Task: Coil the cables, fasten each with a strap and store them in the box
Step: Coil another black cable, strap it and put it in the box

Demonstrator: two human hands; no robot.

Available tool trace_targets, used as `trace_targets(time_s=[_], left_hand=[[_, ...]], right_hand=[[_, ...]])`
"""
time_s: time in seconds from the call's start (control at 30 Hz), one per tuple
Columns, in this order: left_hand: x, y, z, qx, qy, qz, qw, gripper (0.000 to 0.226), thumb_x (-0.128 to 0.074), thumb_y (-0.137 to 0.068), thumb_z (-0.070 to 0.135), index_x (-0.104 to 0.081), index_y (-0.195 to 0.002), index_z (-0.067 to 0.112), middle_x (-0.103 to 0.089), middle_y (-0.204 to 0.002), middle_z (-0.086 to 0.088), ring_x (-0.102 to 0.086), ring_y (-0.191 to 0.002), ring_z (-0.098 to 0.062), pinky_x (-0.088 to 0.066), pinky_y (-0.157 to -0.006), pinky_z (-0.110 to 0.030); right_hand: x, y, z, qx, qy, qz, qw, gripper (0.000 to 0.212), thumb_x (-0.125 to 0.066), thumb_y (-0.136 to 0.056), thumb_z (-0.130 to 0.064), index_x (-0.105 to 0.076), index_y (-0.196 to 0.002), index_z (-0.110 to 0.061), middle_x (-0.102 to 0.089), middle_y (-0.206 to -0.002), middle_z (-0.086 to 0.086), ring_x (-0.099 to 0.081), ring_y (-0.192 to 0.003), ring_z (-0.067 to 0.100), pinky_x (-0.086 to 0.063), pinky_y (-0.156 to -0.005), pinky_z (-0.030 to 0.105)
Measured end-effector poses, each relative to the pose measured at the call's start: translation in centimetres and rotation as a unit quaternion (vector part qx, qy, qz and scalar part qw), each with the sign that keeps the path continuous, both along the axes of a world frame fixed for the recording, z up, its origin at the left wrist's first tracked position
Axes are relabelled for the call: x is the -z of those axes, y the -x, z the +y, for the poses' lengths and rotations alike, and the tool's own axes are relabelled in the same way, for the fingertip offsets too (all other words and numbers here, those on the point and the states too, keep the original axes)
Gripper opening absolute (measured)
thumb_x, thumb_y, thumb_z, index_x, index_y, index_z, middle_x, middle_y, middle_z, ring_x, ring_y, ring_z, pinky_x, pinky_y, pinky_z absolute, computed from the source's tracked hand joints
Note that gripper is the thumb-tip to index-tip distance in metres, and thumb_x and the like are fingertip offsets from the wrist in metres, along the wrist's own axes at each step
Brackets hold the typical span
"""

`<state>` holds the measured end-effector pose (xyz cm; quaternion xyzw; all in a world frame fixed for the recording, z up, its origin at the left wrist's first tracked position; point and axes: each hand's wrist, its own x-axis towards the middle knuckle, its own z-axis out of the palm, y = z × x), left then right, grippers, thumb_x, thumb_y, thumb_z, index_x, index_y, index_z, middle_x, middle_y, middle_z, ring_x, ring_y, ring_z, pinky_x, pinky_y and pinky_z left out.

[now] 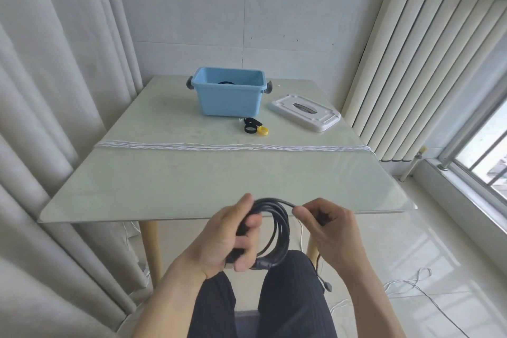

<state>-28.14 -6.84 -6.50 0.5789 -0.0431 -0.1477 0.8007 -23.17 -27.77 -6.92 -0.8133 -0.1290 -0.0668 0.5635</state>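
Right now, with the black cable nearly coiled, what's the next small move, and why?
Probably wind the last loose length on. The left hand grips the coil, but the right hand pinches a strand whose tail hangs free. The straps lie by the box.

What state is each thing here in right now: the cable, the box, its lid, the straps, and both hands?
Black cable: coiled in loops, held above the lap, no strap on it.
Blue box: open, something dark inside.
White lid: off, lying beside the box.
Straps: loose on the table.
White cord: stretched across the table.
Left hand: grips the coil.
Right hand: pinches the cable.
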Motion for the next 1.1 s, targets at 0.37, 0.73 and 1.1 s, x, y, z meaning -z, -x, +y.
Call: trace_targets(time_s=[0.37, 0.73, 1.1], left_hand=[[-1.3, -0.9, 2.0, -0.273, 0.408, 0.014, 0.871, 0.043, -0.031, -0.102, 0.040, -0.043, -0.066, 0.021, -0.024, -0.047, 0.010, -0.022, -0.034, -0.007, -0.024, -0.037, -0.022], [-0.1, -2.3, 1.1, -0.342, -0.073, -0.127, 0.928, 0.032, -0.047, -0.101, 0.029, -0.052, -0.087, 0.000, -0.066, -0.069, -0.005, -0.052, -0.059, -0.022, -0.044, -0.059, -0.033], [0.8, -0.4, -1.8, 0.060, -0.197, -0.042, 0.978, 0.041, -0.037, -0.099, 0.044, -0.047, -0.084, 0.007, -0.053, -0.054, -0.010, -0.043, -0.053, -0.025, -0.036, -0.062, -0.043]], right_hand=[[1.7, 0.1, -2.1, -0.048, -0.020, 0.032, 0.998, 0.018, -0.071, -0.093, -0.022, -0.072, -0.076, -0.019, -0.063, -0.057, 0.019, -0.045, -0.051, 0.012, -0.040, -0.053, 0.027], [0.4, 3.0, 1.0, -0.176, 0.155, 0.020, 0.972, 0.008, -0.068, -0.086, -0.026, -0.076, -0.087, -0.027, -0.069, -0.068, -0.001, -0.061, -0.062, 0.023, -0.052, -0.063, 0.036], [-3.1, 2.4, 0.6, -0.072, 0.087, -0.019, 0.993, 0.026, -0.095, -0.062, -0.030, -0.071, -0.066, -0.022, -0.046, -0.047, -0.011, -0.037, -0.044, 0.011, -0.038, -0.038, 0.033]])
